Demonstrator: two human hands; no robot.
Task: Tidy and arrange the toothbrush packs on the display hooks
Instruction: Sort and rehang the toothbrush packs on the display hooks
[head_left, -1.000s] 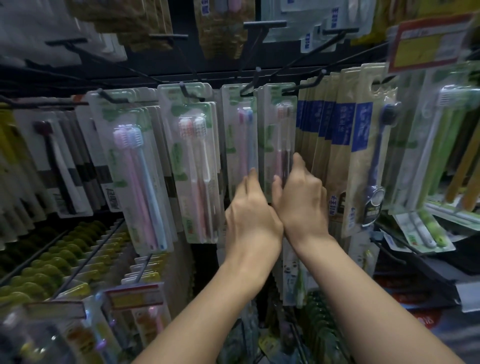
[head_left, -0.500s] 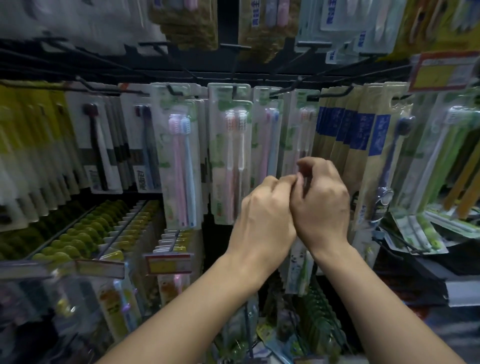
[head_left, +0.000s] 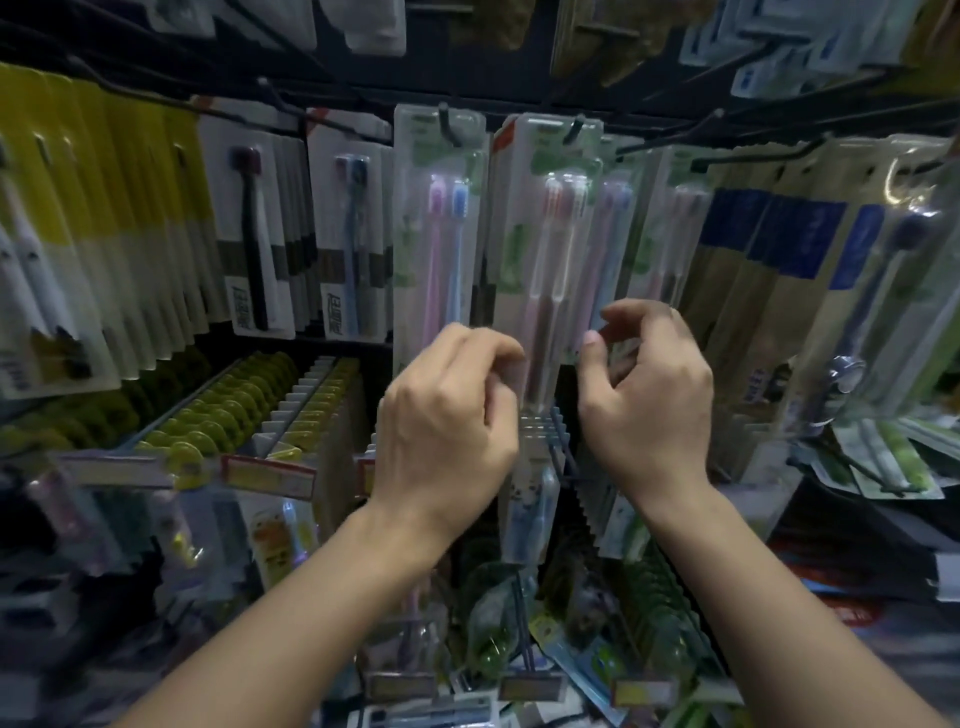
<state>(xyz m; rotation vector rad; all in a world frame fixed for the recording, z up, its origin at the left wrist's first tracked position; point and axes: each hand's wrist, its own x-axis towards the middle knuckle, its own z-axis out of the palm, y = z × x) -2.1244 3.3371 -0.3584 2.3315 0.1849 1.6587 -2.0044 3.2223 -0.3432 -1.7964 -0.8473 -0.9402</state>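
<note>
Both hands (head_left: 447, 415) (head_left: 649, 400) raised, fingers (head_left: 631, 317) curled beside toothbrush pack (head_left: 550, 249).

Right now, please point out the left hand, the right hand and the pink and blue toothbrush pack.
left hand (head_left: 441, 415), head view, back of hand.
right hand (head_left: 649, 395), head view, back of hand.
pink and blue toothbrush pack (head_left: 441, 244), head view, clear blister front.

Small price tags (head_left: 267, 470) sit on the rail ends low on the rack. A red sign (head_left: 852, 613) shows at the bottom right.
</note>
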